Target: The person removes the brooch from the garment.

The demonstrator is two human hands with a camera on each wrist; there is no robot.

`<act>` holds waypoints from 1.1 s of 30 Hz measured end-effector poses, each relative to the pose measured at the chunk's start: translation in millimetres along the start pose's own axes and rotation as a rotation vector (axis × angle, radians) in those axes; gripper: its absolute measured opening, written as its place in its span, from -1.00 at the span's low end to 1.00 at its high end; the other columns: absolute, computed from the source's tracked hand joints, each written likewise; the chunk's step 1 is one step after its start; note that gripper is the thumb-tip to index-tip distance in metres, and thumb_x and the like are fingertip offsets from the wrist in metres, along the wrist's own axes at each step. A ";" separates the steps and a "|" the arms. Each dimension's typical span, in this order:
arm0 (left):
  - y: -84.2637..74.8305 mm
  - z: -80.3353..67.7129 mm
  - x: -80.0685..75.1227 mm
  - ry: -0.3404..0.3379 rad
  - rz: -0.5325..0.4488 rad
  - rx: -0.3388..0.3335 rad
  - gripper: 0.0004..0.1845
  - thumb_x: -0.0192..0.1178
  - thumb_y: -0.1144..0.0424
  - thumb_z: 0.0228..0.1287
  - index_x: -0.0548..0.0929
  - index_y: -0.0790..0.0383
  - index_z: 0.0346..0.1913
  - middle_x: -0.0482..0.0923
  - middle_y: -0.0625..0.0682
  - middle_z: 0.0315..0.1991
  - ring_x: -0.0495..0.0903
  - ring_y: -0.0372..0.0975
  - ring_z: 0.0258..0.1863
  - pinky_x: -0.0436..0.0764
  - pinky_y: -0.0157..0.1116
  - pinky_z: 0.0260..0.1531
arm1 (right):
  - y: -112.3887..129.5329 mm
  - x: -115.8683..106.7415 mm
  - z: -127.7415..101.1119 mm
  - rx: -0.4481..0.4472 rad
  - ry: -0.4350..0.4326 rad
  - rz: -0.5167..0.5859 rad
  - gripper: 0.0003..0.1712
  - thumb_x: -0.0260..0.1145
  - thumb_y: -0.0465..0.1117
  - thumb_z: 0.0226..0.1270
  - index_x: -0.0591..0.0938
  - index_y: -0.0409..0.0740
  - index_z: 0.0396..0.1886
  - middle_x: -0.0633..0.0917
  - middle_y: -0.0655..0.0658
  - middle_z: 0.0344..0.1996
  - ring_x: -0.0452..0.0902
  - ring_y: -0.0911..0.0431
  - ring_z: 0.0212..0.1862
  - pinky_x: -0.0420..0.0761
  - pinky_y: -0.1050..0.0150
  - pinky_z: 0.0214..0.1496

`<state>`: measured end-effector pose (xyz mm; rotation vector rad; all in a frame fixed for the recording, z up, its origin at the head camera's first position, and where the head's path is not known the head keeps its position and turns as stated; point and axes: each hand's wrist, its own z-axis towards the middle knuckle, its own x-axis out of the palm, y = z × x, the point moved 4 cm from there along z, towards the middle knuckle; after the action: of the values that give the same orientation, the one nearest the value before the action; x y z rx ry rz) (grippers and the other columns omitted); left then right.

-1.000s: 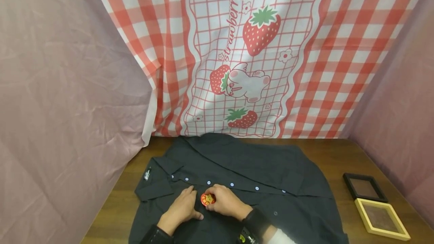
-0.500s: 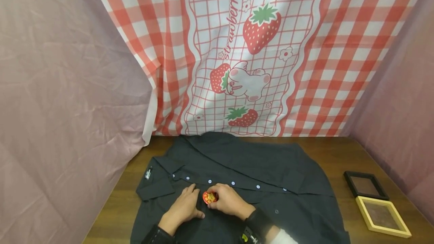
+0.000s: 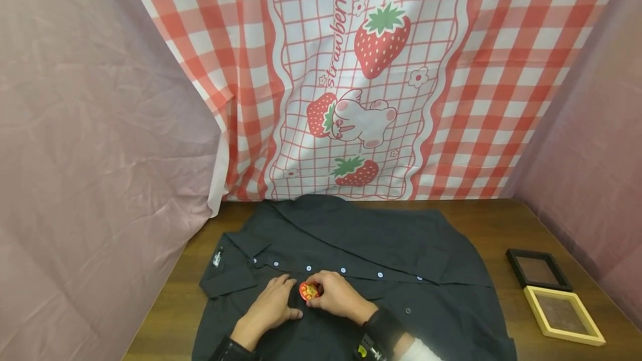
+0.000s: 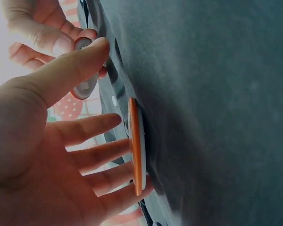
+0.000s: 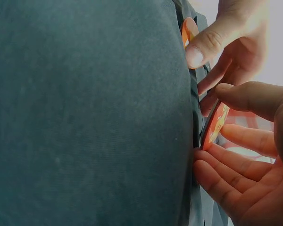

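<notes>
Though hidden overhead, a second badge (image 4: 136,146) wrist-side.

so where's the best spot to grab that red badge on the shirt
By its thin rim, pinched across opposite edges from above. The badge is a flat disc lying against the dark shirt, so only the edge offers a hold; the right hand already holds it there.

– What's on the tabletop (image 3: 481,222)?
– A dark shirt (image 3: 361,244) spread flat across the middle (collar to the left), and two small frames near the right edge: a black frame (image 3: 538,269) farther, a pale wooden frame (image 3: 563,315) nearer, touching it.
</notes>
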<state>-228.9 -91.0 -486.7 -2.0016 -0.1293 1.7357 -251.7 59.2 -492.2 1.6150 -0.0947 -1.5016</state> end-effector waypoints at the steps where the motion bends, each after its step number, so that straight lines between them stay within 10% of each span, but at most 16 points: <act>1: -0.5 -0.1 -0.8 -0.014 -0.005 0.011 -0.28 0.51 0.15 -0.04 0.50 0.45 0.17 0.44 0.36 0.23 0.41 0.19 0.25 0.44 0.13 0.23 | -0.2 -0.4 0.0 0.002 -0.004 0.005 -0.63 0.55 -0.19 -0.01 0.72 -0.17 -0.15 0.65 0.03 -0.40 0.49 0.31 -0.41 0.48 0.48 -0.38; 33: -11.9 -2.3 -3.5 -0.135 -0.011 0.131 -0.60 0.34 0.16 0.20 0.62 0.21 0.08 0.62 0.08 0.02 0.56 0.01 0.08 0.53 0.05 0.10 | -2.3 -9.1 -9.7 0.048 -0.084 0.042 -0.58 0.55 -0.23 -0.05 0.70 -0.20 -0.12 0.62 -0.03 -0.37 0.53 0.20 -0.36 0.48 0.41 -0.33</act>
<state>-224.5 -82.5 -478.5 -1.7881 -0.0696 1.8237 -247.2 71.2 -488.1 1.5779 -0.2116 -1.5455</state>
